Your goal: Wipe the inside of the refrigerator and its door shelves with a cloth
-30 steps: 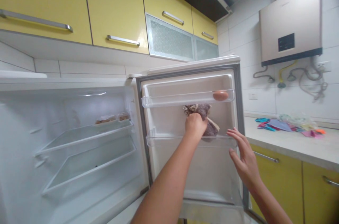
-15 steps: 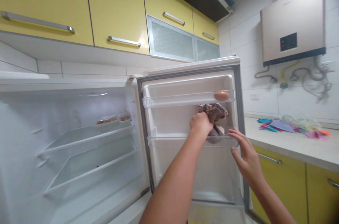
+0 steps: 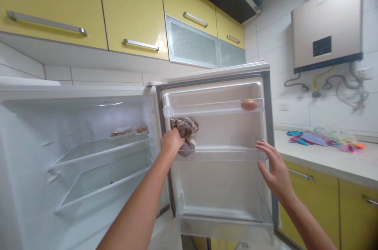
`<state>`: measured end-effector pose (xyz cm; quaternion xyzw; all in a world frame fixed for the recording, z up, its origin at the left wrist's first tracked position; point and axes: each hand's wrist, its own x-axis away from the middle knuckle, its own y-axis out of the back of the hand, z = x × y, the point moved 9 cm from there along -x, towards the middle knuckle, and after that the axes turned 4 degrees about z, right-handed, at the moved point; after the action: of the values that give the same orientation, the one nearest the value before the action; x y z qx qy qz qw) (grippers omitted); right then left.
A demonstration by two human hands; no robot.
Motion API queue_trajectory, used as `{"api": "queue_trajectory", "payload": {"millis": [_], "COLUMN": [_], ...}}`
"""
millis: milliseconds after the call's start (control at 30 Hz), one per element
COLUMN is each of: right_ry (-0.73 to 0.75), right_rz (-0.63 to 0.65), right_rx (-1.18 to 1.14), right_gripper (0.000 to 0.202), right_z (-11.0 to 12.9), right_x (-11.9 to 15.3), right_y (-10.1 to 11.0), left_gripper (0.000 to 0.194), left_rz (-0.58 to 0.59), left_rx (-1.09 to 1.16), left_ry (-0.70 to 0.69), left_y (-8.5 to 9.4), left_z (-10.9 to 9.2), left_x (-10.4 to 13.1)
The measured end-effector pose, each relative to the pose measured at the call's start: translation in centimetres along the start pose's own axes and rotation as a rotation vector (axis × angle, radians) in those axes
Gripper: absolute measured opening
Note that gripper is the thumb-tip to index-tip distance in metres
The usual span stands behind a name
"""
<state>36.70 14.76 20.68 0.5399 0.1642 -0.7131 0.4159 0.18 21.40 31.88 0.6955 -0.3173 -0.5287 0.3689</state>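
My left hand is closed on a crumpled grey-brown patterned cloth at the left end of the fridge door's middle shelf. The cloth's lower part hangs behind the clear shelf front. At the right end of that shelf is my right hand, its fingers apart and holding nothing, fingertips by the shelf's corner. One brown egg lies in the upper door shelf, near its right end.
The open fridge is on the left, with small food packs on its upper glass shelf. Coloured cloths and clear plastic lie on the right counter. Yellow cabinets hang above; a water heater is on the wall.
My left hand has moved left along the middle door shelf with the cloth, from its right part to its left end. My right hand has stayed almost still.
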Motion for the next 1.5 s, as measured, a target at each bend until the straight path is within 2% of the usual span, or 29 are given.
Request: {"api": "queue_trajectory", "payload": {"millis": [100,167,233,333,400,433,500,567,633,700,767,833,933,1067,1167,1300,1400,1500], "right_ry": [0.013,0.022,0.026,0.025,0.025,0.026,0.030,0.031,0.027,0.019,0.010,0.001,-0.010,-0.012,-0.012,-0.015,-0.063,-0.134], "right_rz": [0.024,0.039,0.046,0.044,0.037,0.033,0.027,0.023,0.019,0.013,0.004,-0.004,0.003,0.028,0.023,0.017,-0.008,-0.024], "right_rx": [0.039,0.060,0.073,0.081,0.080,0.078,0.072,0.068,0.066,0.065,0.062,0.059,0.056,0.034,0.013,-0.023,-0.155,-0.295], "right_gripper": [0.037,0.038,0.038,0.038,0.038,0.038,0.038,0.038,0.038,0.038,0.038,0.037,0.037,0.036,0.037,0.041,0.049,0.055], "right_z": [0.5,0.8,0.9,0.8,0.6,0.6,0.5,0.6,0.8,1.0,1.1,1.0,0.8,0.6,0.6,0.6,-0.2,-1.7], "right_x": [0.1,0.2,0.1,0.1,0.1,0.1,0.1,0.1,0.1,0.2,0.2,0.2,0.1,-0.1,0.0,0.4,0.7,0.8], "right_y": [-0.1,-0.2,-0.3,-0.4,-0.4,-0.5,-0.5,-0.5,-0.5,-0.5,-0.6,-0.6,-0.8,-0.9,-0.8,-0.7,-0.2,0.4], "left_gripper": [0.037,0.036,0.035,0.047,0.048,0.048,0.047,0.047,0.048,0.050,0.051,0.048,0.039,0.037,0.036,0.034,0.040,0.048], "left_rz": [-0.071,-0.141,-0.175,-0.135,-0.146,-0.174,-0.238,-0.255,-0.202,-0.085,0.078,0.228,0.213,0.225,0.227,0.160,0.068,0.000], "left_rx": [-0.019,0.002,0.057,0.143,0.141,0.127,0.104,0.115,0.132,0.117,0.062,-0.013,-0.044,-0.010,-0.013,-0.020,-0.022,-0.018], "left_ry": [-0.062,-0.167,-0.355,-0.755,-0.948,-0.994,-1.001,-0.937,-0.837,-0.735,-0.678,-0.689,-0.717,-0.735,-0.796,-0.902,-0.930,-0.933], "left_y": [0.5,1.1,1.7,2.6,4.1,5.2,7.9,10.3,11.3,10.0,6.6,2.5,-0.6,-1.4,-1.3,-1.7,-2.1,-2.5], "left_z": [-0.1,-0.8,-1.9,-4.6,-5.8,-6.1,-6.1,-5.4,-4.3,-3.2,-2.7,-2.7,-3.3,-4.8,-7.9,-14.5,-19.2,-21.8], "left_x": [0.8,1.5,2.7,5.6,7.7,8.5,9.3,9.3,8.6,7.8,7.3,7.4,7.4,7.3,8.1,10.6,12.4,13.5]}}
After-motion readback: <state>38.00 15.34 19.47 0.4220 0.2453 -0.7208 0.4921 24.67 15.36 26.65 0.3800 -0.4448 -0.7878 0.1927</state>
